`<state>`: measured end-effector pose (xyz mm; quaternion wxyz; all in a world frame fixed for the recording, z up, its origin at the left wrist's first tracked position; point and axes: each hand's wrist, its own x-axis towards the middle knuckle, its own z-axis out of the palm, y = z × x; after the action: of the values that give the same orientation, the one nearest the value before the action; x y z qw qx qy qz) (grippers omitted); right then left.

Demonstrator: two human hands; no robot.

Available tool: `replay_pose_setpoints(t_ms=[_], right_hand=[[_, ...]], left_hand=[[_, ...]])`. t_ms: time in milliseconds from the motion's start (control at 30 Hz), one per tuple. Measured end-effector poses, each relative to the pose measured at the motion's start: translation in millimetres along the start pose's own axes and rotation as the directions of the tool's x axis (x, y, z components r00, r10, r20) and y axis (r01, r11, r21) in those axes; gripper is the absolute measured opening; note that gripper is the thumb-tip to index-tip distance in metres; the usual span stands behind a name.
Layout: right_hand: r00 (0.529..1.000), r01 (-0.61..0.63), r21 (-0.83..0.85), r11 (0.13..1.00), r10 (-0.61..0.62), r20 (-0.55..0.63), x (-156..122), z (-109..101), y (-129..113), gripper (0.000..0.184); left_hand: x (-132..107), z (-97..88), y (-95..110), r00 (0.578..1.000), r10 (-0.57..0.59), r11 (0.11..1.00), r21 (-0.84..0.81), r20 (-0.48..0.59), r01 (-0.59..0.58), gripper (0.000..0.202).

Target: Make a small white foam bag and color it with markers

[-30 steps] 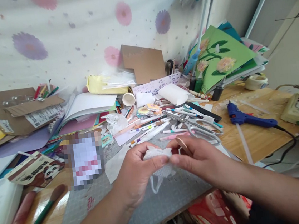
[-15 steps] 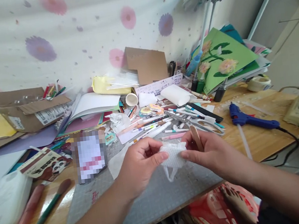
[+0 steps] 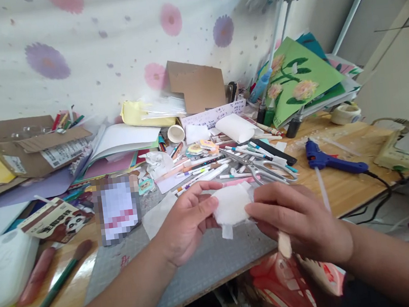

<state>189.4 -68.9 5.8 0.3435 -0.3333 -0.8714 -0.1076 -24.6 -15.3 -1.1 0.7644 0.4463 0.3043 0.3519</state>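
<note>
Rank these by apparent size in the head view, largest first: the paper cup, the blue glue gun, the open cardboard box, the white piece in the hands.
1. Open cardboard box
2. White piece and blue glue gun, unranked: the gun looks longer, the piece broader
3. Paper cup

Bare hands (image 3: 186,223) and forearms (image 3: 131,287); dark clothing (image 3: 368,295) below, perhaps trousers.

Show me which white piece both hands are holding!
The small white piece with a narrow tab below, held up between the left hand and right hand. Other white pieces, like the crumpled one, aren't held.
</note>
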Motion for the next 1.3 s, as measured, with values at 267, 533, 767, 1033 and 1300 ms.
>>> replay_pose_setpoints(t_ms=[267,533,767,1033,1300], right_hand=[[0.998,0.042,0.053,0.998,-0.045,0.054,-2,0,-13,0.018],[0.709,-0.648,0.535,0.542,0.686,0.163,4,3,-3,0.019],[0.572,-0.678,0.735,0.011,0.636,0.518,20,15,-6,0.019],[0.506,-0.732,0.681,0.034,0.696,0.509,12,11,-6,0.020],[0.498,-0.733,0.677,0.073,0.735,0.460,8,3,-8,0.024]], left_hand=[[2,-0.8,0,0.984,0.068,0.997,0.045,-0.165,-0.062,0.026],[-2,2.5,-1,0.954,0.267,0.929,0.299,-0.139,-0.216,0.027],[-3,1.5,-1,0.937,0.321,0.895,0.370,-0.141,-0.250,0.037],[-1,-3.5,0,0.938,0.314,0.901,0.356,-0.145,-0.247,0.013],[-1,-2.8,2,0.914,0.345,0.918,0.281,-0.214,-0.281,0.009]])
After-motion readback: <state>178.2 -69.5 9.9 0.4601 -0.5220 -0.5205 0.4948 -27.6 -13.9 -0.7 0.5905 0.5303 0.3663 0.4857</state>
